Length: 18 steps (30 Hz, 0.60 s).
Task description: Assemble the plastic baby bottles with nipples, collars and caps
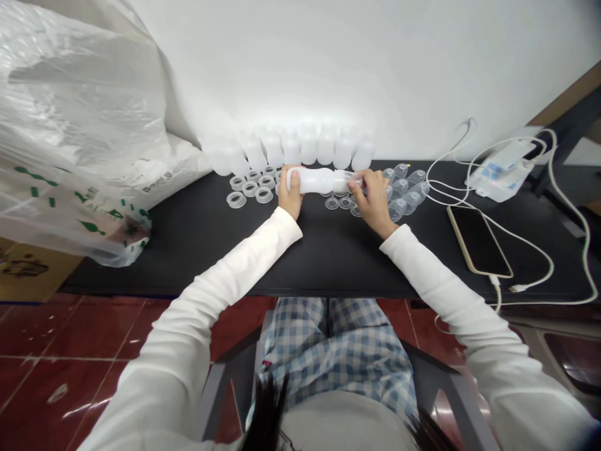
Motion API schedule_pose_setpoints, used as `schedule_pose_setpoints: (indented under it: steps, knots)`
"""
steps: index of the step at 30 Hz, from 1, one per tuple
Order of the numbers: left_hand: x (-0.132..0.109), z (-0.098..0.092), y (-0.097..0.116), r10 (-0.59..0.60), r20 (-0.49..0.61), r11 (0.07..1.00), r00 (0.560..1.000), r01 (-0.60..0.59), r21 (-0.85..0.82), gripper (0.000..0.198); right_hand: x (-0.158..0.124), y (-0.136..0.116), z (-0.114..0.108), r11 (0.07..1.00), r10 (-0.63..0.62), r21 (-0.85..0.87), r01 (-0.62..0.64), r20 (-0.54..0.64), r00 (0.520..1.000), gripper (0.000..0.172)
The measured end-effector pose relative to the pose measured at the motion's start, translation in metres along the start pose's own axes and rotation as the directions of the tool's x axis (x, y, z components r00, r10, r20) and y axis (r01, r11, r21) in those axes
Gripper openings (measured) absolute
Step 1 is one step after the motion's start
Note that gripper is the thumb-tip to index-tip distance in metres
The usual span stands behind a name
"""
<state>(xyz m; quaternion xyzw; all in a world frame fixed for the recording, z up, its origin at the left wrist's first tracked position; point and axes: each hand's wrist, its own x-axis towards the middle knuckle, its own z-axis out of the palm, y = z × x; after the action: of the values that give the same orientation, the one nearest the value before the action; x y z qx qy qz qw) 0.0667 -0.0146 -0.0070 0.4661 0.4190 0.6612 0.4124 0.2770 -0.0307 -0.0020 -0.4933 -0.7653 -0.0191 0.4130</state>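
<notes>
My left hand (pixel 290 195) grips the body of a white plastic bottle (pixel 312 180), which lies on its side above the black table. My right hand (pixel 373 202) holds a clear plastic piece (pixel 353 182) at the bottle's neck, and its fingers hide part of the joint. Several upright white bottles (pixel 291 150) stand in a row along the wall behind my hands. Clear plastic rings (pixel 250 188) lie to the left of my left hand. Clear cone-shaped teats (pixel 401 186) lie in a cluster to the right of my right hand.
The black table (pixel 225 250) runs along a white wall. A large plastic bag (pixel 70 125) bulges in at the left, above a cardboard box (pixel 28 269). A phone (pixel 479 241) and a white device (pixel 502 169) with loose white cables sit at the right.
</notes>
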Motion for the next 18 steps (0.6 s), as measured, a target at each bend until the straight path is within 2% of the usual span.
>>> schedule_pose_setpoints:
  steps: [4,6,9,14,16,18]
  knots:
    - [0.004,0.000,0.003,-0.221,-0.085,0.975,0.972,0.219,-0.029,0.063,0.002,0.002,-0.002,0.988,-0.151,-0.019,0.151,0.008,0.989,0.049]
    - [0.005,0.001,0.005,-0.268,-0.089,0.963,0.959,0.264,-0.057,0.059,0.003,0.004,-0.003,0.971,-0.236,-0.048,0.236,0.016,0.972,0.043]
    - [0.004,0.002,0.008,-0.275,-0.061,0.960,0.959,0.270,-0.074,0.057,0.003,0.009,-0.006,0.943,-0.312,-0.111,0.313,0.026,0.950,0.033]
    - [0.003,0.000,0.003,-0.271,-0.026,0.962,0.962,0.270,-0.046,0.057,0.002,0.013,-0.010,0.941,-0.287,-0.159,0.297,0.087,0.954,0.028]
    - [0.005,-0.002,-0.002,-0.209,-0.040,0.978,0.977,0.208,-0.019,0.057,0.002,0.011,-0.011,0.941,-0.295,-0.143,0.306,0.094,0.951,0.030]
    - [0.006,-0.006,-0.008,-0.096,-0.036,0.995,0.995,0.097,0.020,0.058,0.003,0.009,-0.012,0.944,-0.293,-0.126,0.304,0.098,0.951,0.041]
